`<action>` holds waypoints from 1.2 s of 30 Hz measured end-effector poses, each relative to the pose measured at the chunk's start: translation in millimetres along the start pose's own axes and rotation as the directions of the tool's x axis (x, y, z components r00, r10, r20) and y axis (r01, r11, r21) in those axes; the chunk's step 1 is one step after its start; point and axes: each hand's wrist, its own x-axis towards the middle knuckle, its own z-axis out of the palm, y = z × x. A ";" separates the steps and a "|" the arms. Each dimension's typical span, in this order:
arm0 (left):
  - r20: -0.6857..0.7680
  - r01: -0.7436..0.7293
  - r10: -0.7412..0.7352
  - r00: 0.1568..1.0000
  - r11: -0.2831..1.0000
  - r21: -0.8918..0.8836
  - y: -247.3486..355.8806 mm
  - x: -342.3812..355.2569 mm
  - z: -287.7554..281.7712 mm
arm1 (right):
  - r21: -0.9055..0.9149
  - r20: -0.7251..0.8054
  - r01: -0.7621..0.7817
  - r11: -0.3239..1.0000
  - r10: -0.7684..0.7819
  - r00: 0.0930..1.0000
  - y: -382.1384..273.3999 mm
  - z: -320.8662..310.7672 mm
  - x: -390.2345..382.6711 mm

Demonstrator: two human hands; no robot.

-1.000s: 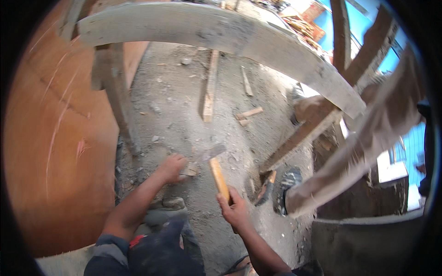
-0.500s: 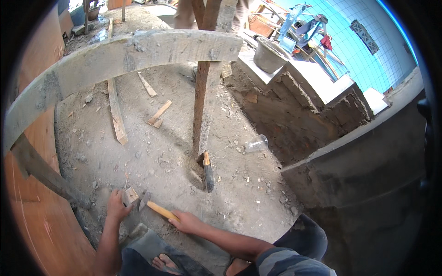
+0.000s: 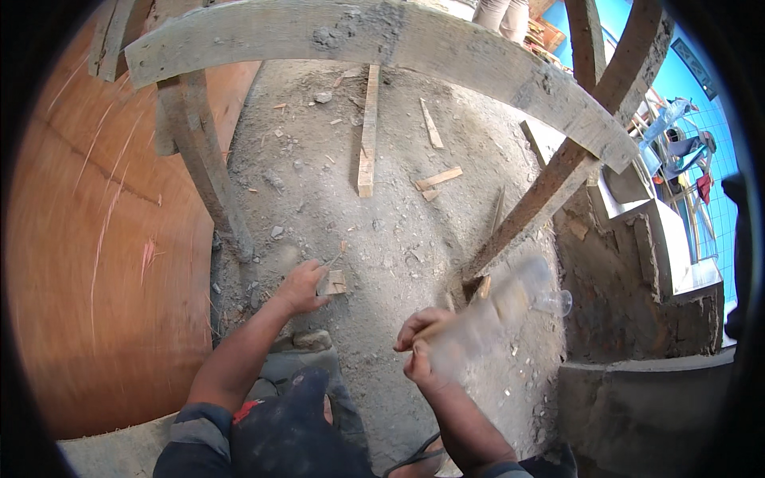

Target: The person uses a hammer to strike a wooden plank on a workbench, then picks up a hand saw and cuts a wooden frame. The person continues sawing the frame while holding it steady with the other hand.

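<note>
My left hand [image 3: 303,288] grips a short piece of wood [image 3: 336,282], whose pale squarish end shows beside my fingers, low over the dirt. My right hand [image 3: 421,338] is closed around the wooden handle of a hammer [image 3: 518,291]. The hammer is smeared by motion and points up and to the right, apart from the wood. Behind it, at the foot of a leaning post [image 3: 532,209], part of a yellowish wooden piece [image 3: 483,287] shows; the blur hides the rest.
A thick plank [image 3: 263,33] crosses ahead, fixed to posts. Plywood [image 3: 119,239] stands at left, a rough stepped wall [image 3: 629,279] at right. A clear plastic cup [image 3: 564,303], a long batten [image 3: 369,135] and wood scraps [image 3: 441,177] lie on the dirt. Someone's legs [image 3: 502,17] show far back.
My right hand has swung the hammer away from the wood, up to the right. My left hand still grips the wood. The view has turned left, bringing more plywood into sight.
</note>
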 end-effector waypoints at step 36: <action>0.103 -0.185 0.167 0.981 0.960 0.209 -7.4 11.9 2.7 | -0.328 0.073 0.082 0.941 -0.062 0.995 11.1 -8.0 -3.2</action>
